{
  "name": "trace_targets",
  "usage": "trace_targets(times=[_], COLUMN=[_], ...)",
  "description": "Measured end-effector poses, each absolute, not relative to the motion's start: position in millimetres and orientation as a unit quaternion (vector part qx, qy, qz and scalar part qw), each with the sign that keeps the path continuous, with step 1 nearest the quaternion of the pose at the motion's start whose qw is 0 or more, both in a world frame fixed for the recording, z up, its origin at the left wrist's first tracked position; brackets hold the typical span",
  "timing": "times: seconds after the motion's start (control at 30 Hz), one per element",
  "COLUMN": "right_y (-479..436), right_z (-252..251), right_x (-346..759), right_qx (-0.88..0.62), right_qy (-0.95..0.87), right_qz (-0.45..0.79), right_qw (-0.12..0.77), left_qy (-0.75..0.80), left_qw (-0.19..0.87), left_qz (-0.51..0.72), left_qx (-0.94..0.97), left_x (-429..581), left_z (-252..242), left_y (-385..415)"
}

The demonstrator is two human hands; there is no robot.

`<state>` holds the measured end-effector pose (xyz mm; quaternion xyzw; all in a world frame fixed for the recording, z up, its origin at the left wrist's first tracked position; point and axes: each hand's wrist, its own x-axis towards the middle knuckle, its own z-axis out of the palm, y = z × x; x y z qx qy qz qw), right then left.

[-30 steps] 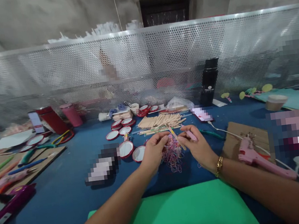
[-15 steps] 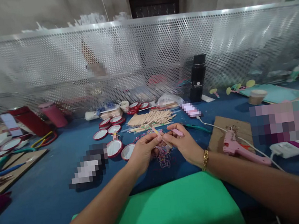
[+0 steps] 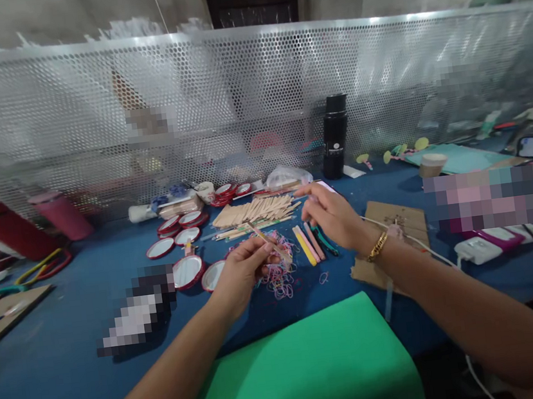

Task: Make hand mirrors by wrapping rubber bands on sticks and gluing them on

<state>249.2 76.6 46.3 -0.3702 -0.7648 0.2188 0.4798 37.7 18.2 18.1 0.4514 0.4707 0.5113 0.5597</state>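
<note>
My left hand (image 3: 245,267) pinches a thin wooden craft stick (image 3: 270,240) above a tangle of small coloured rubber bands (image 3: 279,283). My right hand (image 3: 331,217) is raised to the right of it, index finger stretched out and the other fingers loosely bent, with nothing visible in it. Below its fingers lie a yellow stick (image 3: 305,246) and a pink stick (image 3: 314,243), side by side on the blue table. A heap of plain craft sticks (image 3: 248,211) spreads out behind both hands.
Round red-rimmed lids (image 3: 188,272) stand to the left. A black bottle (image 3: 335,139) is at the back before a perforated metal screen (image 3: 202,110). Cardboard (image 3: 407,214), a white cable and a power strip (image 3: 484,249) lie right. Green material (image 3: 307,369) is in front.
My right hand has moved up and away from the left, and the pink piece it held is gone from its fingers. The left hand keeps the craft stick. The view has shifted right.
</note>
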Motion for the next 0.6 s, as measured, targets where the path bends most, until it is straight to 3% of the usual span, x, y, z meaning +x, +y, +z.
trace_targets(times=[0.07, 0.13, 0.6], right_y=[77.4, 77.3, 87.3], right_z=[49.6, 54.3, 53.8], right_x=[254.8, 261.0, 270.4], right_qx=[-0.403, -0.414, -0.48], right_qy=[-0.809, -0.822, -0.775], right_qz=[0.15, 0.106, 0.011], right_qw=[0.4, 0.376, 0.412], left_qy=[0.466, 0.46, 0.448], left_qw=[0.565, 0.571, 0.517], left_qz=[0.512, 0.513, 0.62], left_qx=[0.449, 0.446, 0.384], left_x=[37.2, 36.2, 26.5], left_z=[17.7, 18.2, 32.7], left_y=[18.3, 18.5, 24.8])
